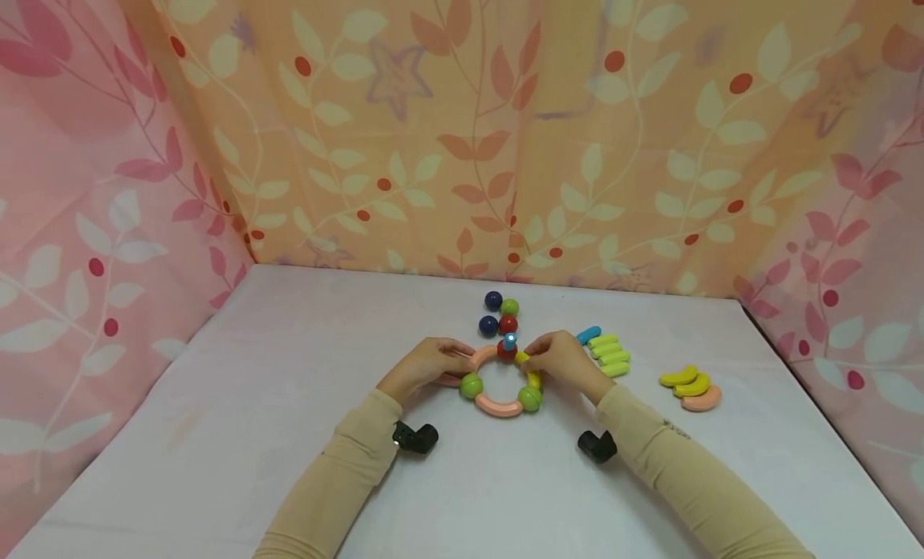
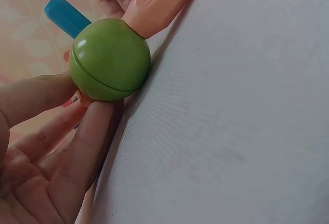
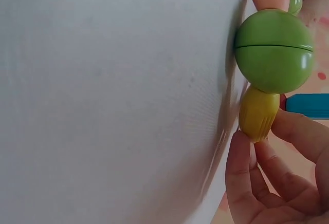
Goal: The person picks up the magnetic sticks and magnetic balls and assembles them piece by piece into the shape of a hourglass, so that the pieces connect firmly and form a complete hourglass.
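White-covered bench (image 1: 289, 471) carries the toy ring (image 1: 499, 407); at the ring's left, the left grip (image 1: 431, 362) pinches a peach arc (image 1: 484, 354); at its right, the right grip (image 1: 568, 363) pinches a yellow arc (image 1: 534, 380). Uneven pulling could pop either arc loose.

– From here, where is the ring (image 1: 500, 407)?
– On the table (image 1: 180, 431), between the left hand (image 1: 427, 363) and the right hand (image 1: 570, 363).
– What lies around it?
– Balls (image 1: 488, 326): behind the ring. Rods (image 1: 615, 358): right of the right hand. Arcs (image 1: 695, 386): right of the rods. Curtain (image 1: 462, 126): behind the table.
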Demonstrator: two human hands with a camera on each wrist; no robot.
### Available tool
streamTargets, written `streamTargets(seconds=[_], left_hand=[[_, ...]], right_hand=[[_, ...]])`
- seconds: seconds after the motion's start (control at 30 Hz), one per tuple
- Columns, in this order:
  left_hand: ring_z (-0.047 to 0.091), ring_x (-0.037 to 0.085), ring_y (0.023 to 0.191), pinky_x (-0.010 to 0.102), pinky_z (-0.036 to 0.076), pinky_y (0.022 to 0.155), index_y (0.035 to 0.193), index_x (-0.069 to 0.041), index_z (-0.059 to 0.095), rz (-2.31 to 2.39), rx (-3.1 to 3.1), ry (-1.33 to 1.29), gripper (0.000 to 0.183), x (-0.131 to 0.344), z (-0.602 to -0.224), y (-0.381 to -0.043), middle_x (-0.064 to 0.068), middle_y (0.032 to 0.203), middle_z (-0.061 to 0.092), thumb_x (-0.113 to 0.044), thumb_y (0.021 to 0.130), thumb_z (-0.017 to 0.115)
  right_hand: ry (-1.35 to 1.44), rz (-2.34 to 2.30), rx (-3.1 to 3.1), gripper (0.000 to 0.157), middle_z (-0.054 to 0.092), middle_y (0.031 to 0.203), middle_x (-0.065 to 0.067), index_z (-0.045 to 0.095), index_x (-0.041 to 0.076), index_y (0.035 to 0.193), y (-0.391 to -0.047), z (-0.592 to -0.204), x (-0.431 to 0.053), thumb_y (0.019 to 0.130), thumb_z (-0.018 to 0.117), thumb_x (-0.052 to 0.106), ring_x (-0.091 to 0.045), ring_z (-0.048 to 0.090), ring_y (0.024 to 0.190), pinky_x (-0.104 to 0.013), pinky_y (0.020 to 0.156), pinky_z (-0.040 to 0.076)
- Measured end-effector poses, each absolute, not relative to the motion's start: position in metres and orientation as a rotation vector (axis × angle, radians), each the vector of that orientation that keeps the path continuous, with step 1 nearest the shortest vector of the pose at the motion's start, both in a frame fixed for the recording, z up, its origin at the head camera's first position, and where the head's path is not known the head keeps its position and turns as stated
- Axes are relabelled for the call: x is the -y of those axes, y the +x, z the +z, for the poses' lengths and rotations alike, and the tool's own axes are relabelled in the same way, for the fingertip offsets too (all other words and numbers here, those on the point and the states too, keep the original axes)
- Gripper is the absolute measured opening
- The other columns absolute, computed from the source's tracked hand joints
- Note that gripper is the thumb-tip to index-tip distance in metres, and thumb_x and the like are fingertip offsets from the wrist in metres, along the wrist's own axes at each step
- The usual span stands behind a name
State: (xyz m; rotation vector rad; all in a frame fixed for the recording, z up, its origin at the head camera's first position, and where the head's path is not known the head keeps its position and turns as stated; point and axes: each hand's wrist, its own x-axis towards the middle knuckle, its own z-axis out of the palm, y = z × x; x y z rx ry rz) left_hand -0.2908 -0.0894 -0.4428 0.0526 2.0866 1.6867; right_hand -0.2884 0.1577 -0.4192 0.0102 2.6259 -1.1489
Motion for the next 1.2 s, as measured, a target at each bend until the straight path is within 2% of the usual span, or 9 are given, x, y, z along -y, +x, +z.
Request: streamTargets(seconds=[0.33,0.53,0.63,0.7,0.8,0.87,1.0,1.2], left_hand=[[0.067,0.008,0.076,0.026,0.061,0.071,0.120,-0.003,0.069,1.672,-2.138,0.059,0.035,0.087,-0.440,-0.292,0.008,0.100,0.074,-0.011,0.087,0.076],[0.067,0.010,0.073,0.026,0.060,0.068,0.118,-0.003,0.070,1.692,-2.131,0.040,0.035,0.086,-0.440,-0.293,0.006,0.095,0.074,-0.010,0.085,0.078],[0.067,0.010,0.072,0.026,0.060,0.067,0.117,-0.003,0.071,1.696,-2.125,0.029,0.034,0.086,-0.441,-0.293,0.006,0.093,0.074,-0.009,0.084,0.078],[0.067,0.010,0.072,0.026,0.061,0.068,0.117,-0.002,0.070,1.701,-2.119,0.028,0.034,0.086,-0.442,-0.293,0.007,0.093,0.074,-0.007,0.084,0.078],[0.068,0.010,0.073,0.025,0.061,0.069,0.117,-0.002,0.070,1.705,-2.108,0.018,0.035,0.086,-0.444,-0.293,0.008,0.095,0.074,-0.007,0.084,0.078],[0.069,0.009,0.074,0.025,0.061,0.070,0.117,-0.003,0.070,1.708,-2.104,0.015,0.034,0.087,-0.445,-0.293,0.008,0.096,0.074,-0.007,0.084,0.078],[0.069,0.009,0.075,0.025,0.061,0.070,0.118,-0.003,0.070,1.720,-2.087,0.010,0.034,0.088,-0.445,-0.292,0.008,0.096,0.074,-0.007,0.084,0.077],[0.069,0.009,0.076,0.025,0.061,0.070,0.119,-0.002,0.069,1.732,-2.062,0.028,0.035,0.089,-0.444,-0.290,0.007,0.094,0.074,-0.007,0.085,0.077]], right_hand=[[-0.017,-1.161,-2.612,0.028,0.072,0.106,-0.010,0.074,0.003,0.110,-0.291,-0.415,-0.161,0.088,0.076,0.020,-0.017,0.060,0.083,-0.022,0.073,0.054],[-0.083,-1.163,-2.743,0.035,0.071,0.112,-0.015,0.071,0.003,0.117,-0.302,-0.403,-0.191,0.088,0.076,0.022,-0.023,0.062,0.094,-0.026,0.078,0.054],[-0.132,-1.119,-2.823,0.040,0.068,0.120,-0.018,0.068,0.003,0.123,-0.310,-0.399,-0.217,0.089,0.075,0.022,-0.030,0.061,0.107,-0.033,0.086,0.053],[-0.134,-1.111,-2.812,0.042,0.064,0.129,-0.019,0.065,0.004,0.127,-0.314,-0.398,-0.233,0.090,0.073,0.022,-0.035,0.058,0.119,-0.042,0.096,0.052],[-0.137,-1.109,-2.774,0.046,0.057,0.140,-0.020,0.062,0.005,0.132,-0.320,-0.402,-0.253,0.091,0.072,0.026,-0.040,0.049,0.132,-0.052,0.109,0.044],[-0.109,-1.123,-2.743,0.048,0.054,0.144,-0.020,0.063,0.007,0.132,-0.324,-0.405,-0.262,0.090,0.074,0.028,-0.041,0.045,0.136,-0.055,0.113,0.039],[-0.065,-1.152,-2.689,0.051,0.054,0.144,-0.020,0.064,0.009,0.131,-0.330,-0.413,-0.272,0.087,0.077,0.030,-0.039,0.044,0.136,-0.055,0.115,0.035],[-0.025,-1.079,-2.689,0.044,0.061,0.136,-0.018,0.068,0.010,0.127,-0.338,-0.418,-0.275,0.088,0.075,0.027,-0.033,0.053,0.123,-0.049,0.108,0.041]])
